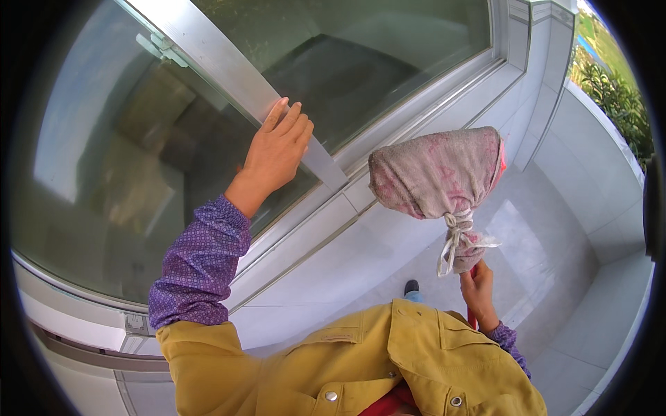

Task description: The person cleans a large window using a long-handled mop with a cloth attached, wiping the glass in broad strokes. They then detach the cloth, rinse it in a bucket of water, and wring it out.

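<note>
My left hand (274, 149) lies with fingers stretched out on the silver metal frame (215, 59) of a sliding window. Lower right, my right hand (480, 295) is closed round the red handle (472, 320) of a cloth-wrapped broom. Its wide head, held upward beside the window sill, is covered by a greyish-pink stained cloth (437, 173). A white strip (454, 236) ties the cloth at the neck. Some red-pink shows at the head's right edge; the rest under the cloth is hidden.
Glass panes (361, 48) fill the upper left, with a pale latch (161, 48) on the frame. Below runs a tiled sill (298, 256). A low tiled wall (590, 159) bounds the right side, with green plants (610, 97) beyond. My dark shoe (412, 286) stands on grey floor tiles.
</note>
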{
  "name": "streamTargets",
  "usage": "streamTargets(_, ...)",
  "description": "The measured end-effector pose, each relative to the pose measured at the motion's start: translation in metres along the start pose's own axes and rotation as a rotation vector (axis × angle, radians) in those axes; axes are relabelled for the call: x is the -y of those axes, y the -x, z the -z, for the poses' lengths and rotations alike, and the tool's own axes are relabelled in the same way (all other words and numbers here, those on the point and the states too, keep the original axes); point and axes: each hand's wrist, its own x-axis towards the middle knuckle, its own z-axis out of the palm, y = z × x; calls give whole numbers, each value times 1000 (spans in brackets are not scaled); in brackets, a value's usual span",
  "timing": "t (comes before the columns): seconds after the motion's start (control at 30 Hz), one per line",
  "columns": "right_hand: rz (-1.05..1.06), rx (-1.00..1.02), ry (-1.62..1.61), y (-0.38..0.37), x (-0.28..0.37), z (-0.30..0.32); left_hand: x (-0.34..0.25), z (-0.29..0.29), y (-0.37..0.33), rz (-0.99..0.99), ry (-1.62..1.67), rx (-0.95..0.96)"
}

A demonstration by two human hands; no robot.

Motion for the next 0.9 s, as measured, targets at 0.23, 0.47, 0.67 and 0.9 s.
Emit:
streamTargets(0.23, 4, 60, -272, -19, -4, 2, -51, -24, 37, -67, 19, -223)
streamTargets(0.47, 207, 395, -548, -42, -54, 21, -154, -62, 67, -27, 50, -332)
streamTargets(0.67, 335, 564, -367, -53, -50, 25, -258, -58, 106, 68, 152, -447)
streamTargets(0.9, 925, 156, 364, -60, -99, 75, -351, 16, 90, 457, 281, -725)
